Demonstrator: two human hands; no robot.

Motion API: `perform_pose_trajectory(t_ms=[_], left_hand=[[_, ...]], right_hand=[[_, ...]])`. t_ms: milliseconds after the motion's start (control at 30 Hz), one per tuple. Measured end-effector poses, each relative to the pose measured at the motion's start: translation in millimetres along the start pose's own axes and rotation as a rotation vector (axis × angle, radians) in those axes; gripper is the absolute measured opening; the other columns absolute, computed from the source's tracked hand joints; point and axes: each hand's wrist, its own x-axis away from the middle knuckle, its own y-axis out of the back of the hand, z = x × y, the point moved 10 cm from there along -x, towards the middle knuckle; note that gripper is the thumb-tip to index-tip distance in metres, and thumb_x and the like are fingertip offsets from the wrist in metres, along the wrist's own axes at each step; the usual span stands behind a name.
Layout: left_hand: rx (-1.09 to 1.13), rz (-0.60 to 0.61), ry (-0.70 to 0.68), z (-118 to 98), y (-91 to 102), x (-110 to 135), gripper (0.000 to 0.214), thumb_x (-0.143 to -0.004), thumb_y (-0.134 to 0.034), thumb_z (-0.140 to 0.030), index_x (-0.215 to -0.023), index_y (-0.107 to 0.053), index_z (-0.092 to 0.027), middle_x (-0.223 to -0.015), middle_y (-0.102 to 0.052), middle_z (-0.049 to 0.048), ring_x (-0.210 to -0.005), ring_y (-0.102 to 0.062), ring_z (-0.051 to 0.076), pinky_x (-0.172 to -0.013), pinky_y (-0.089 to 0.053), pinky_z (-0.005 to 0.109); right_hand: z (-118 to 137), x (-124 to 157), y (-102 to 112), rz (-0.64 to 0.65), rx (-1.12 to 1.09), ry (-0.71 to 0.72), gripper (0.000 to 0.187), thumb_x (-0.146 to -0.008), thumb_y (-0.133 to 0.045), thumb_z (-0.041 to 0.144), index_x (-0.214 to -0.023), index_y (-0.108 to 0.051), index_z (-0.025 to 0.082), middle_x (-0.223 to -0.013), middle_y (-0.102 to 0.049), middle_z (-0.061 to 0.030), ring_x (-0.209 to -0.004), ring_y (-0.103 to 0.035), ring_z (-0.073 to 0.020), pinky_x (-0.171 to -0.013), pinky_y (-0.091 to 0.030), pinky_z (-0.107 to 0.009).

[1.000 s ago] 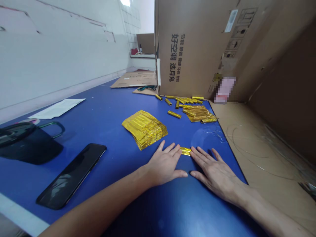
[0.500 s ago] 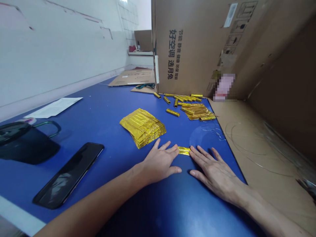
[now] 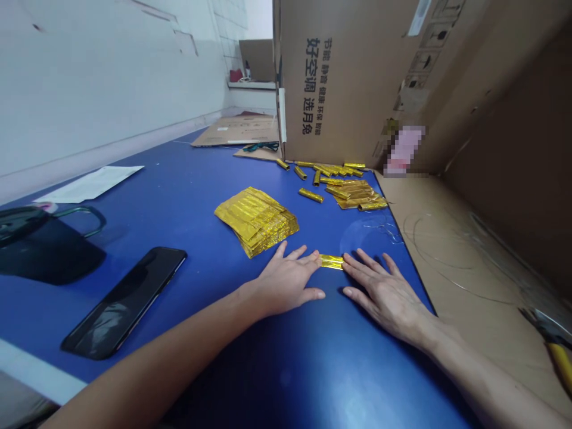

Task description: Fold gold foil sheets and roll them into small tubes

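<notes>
Fingertips of both my hands press down on a narrow strip of gold foil lying on the blue tabletop, one hand at each end. My left hand is open, palm down, thumb apart from the fingers, and covers the strip's left end. At the right end lies my right hand, also open with fingers spread. Just beyond my left hand is a fanned stack of gold foil sheets. Farther back, several small rolled gold tubes lie loose, some on top of more flat gold foil.
A black phone and a dark mug are at the left, with white paper behind. A big cardboard box rises at the back right. Thin wire and yellow-handled pliers lie on cardboard at the right.
My view has tipped slightly downward, so everything sits higher in the picture, and the pliers' yellow handle now shows. Both hands remain on the foil strip with little visible movement.
</notes>
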Motion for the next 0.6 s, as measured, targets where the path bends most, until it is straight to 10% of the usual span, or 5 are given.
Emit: perform_pose_trajectory(t_ms=[300,600], left_hand=[[-0.002,0.027,0.000,-1.5,-1.0,0.3,0.064,-0.078,-0.042,-0.054,-0.129,-0.030,-0.018,-0.136,-0.029,0.0067,-0.126,-0.021,0.029,-0.098,-0.011,0.053],[-0.066,0.008,0.014,-11.3,-5.0,5.3,0.068,-0.084,-0.022,-0.056,-0.132,-0.021,-0.009,-0.138,-0.023,0.0145,-0.126,-0.017,0.029,-0.098,-0.010,0.053]], right_hand=[[-33.0,5.8,14.3,-0.028,0.041,-0.134,0.051,-0.085,-0.024,0.051,-0.117,-0.051,0.022,-0.129,-0.043,-0.0054,-0.124,-0.026,-0.0270,-0.096,-0.015,-0.059],[26.0,-13.2,-7.1,0.137,-0.021,0.014,0.075,-0.081,-0.018,0.061,-0.135,-0.016,0.009,-0.140,-0.013,-0.0125,-0.128,-0.012,-0.0241,-0.101,-0.013,-0.052]])
